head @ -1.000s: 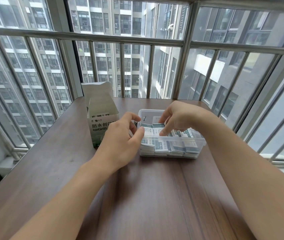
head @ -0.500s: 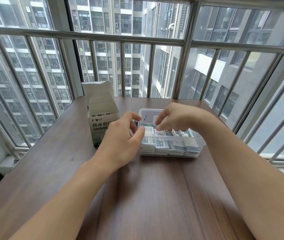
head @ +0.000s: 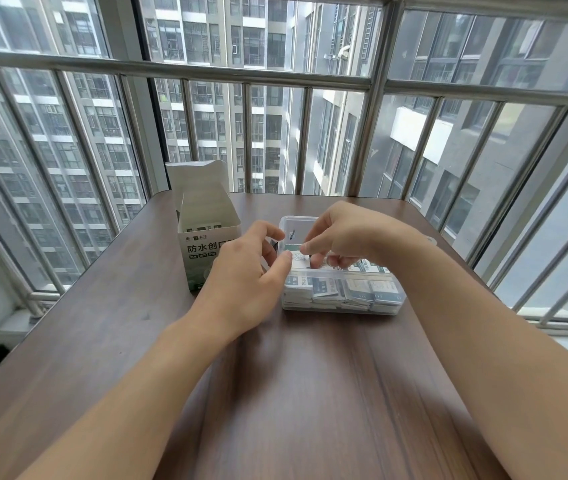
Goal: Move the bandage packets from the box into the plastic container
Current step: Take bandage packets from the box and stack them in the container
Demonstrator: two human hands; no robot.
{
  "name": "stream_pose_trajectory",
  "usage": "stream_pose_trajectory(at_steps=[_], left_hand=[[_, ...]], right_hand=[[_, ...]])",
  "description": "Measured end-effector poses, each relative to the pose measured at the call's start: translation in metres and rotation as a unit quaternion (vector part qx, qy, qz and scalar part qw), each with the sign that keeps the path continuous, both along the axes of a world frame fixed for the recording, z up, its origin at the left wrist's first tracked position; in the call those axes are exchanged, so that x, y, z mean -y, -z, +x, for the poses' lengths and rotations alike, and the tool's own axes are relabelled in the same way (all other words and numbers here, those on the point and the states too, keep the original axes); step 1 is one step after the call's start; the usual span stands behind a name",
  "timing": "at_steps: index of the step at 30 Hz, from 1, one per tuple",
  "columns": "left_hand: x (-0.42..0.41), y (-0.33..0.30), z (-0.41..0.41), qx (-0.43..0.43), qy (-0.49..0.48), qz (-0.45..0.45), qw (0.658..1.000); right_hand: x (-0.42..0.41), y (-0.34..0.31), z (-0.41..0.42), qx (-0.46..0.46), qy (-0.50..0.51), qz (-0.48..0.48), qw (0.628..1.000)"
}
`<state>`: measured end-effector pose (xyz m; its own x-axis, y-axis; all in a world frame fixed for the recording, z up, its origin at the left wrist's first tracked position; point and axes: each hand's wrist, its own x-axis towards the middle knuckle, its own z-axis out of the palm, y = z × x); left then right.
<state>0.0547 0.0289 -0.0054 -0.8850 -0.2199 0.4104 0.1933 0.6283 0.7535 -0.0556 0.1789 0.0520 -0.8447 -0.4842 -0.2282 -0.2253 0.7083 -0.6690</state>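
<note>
Sitting on the wooden table (head: 310, 393), the clear plastic container (head: 393, 306) ran its long side left to right, bandage packets (head: 325, 291) stacked flat inside; the open box (head: 206, 252) stood upright just left of it; right hand (head: 348, 233) pinched a top packet (head: 299, 256), fingers curled; left hand (head: 244, 282) loosely curled, thumb touching that packet's edge, can't tell if it really gripped.

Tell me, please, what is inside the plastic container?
The container holds rows of bandage packets, visible through its clear wall. Both hands, left and right, cover its left and middle top, hiding packets beneath.
</note>
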Motion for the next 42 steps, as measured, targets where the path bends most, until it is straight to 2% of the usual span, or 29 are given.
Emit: stream_pose_trajectory(at_steps=[16,21,25,34,42], left_hand=[[0.000,0.000,0.001,0.000,0.002,0.000,1.000],[-0.001,0.000,0.001,-0.002,0.002,0.002,1.000],[0.000,0.000,0.001,-0.002,0.002,0.000,1.000],[0.000,0.000,0.000,0.003,0.004,0.001,1.000],[0.000,-0.001,0.001,0.007,0.005,-0.002,1.000]], right_hand=[[-0.001,-0.001,0.003,0.015,0.013,-0.058,0.998],[0.000,0.000,0.003,0.043,0.029,-0.106,0.993],[0.004,0.003,0.004,0.051,0.021,-0.096,0.994],[-0.016,-0.011,-0.006,0.081,0.067,-0.148,0.983],[-0.031,-0.013,-0.013,0.109,0.047,-0.078,0.990]])
